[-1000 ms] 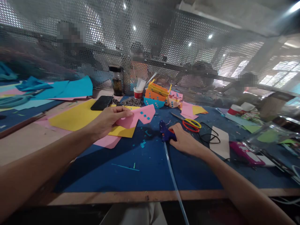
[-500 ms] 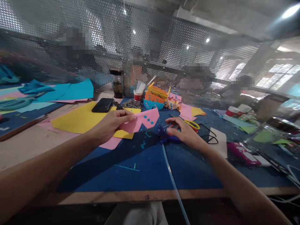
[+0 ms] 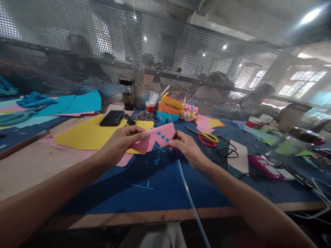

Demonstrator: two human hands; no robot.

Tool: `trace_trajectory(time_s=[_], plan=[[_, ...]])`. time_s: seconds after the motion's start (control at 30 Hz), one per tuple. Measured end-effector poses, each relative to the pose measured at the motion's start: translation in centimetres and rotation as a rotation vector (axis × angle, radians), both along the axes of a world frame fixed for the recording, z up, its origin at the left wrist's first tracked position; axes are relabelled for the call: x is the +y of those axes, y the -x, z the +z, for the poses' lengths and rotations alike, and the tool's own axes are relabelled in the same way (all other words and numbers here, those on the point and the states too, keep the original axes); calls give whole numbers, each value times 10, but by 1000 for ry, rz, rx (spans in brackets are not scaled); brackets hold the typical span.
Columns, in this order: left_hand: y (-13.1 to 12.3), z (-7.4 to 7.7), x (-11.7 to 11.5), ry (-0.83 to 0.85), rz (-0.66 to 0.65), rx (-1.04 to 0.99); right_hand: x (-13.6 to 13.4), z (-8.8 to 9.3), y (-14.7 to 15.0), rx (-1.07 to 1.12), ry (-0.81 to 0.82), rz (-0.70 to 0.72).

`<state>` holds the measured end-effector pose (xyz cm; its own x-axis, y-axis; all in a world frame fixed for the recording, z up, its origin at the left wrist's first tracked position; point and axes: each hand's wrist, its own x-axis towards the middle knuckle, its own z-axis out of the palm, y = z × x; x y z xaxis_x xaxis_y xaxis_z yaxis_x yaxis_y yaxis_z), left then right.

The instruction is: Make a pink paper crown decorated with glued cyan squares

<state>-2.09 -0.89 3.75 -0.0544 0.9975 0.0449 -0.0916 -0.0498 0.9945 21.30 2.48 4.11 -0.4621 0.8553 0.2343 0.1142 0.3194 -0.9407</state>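
Perforated screen (image 3: 168,38), bright ceiling light (image 3: 310,16), windows (image 3: 305,76)

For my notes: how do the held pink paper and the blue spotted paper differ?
The held pink paper is raised between the left hand and right hand; the blue spotted paper stands unheld, farther back. The pink one appears larger here, the blue one smaller. Both carry small contrasting marks.

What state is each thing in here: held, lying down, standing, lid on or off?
Left hand: pinching one end of the paper
Right hand: fingers at the other end
Pink paper: held up, notched, blue squares on it
Glue gun: mostly hidden by the right hand
Scissors: lying down
Phone: lying down, screen dark
Dark-lidded jar: standing, lid on
Paper cup: standing, white things inside
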Motion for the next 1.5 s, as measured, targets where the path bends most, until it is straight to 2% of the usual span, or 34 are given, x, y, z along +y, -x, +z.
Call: trace_trajectory(time_s=[0.23,0.57,0.87,1.5], plan=[[-2,-2,-1,-43,-15,47,-1,-6,-4,-8,17,-13],[-3,0,-4,-52,4,64,-7,-4,1,-14,30,13],[-3,2,-4,-57,5,79,-5,-13,4,-6,35,3],[-4,1,-4,-78,-33,140,-5,-14,6,-19,17,-18]])
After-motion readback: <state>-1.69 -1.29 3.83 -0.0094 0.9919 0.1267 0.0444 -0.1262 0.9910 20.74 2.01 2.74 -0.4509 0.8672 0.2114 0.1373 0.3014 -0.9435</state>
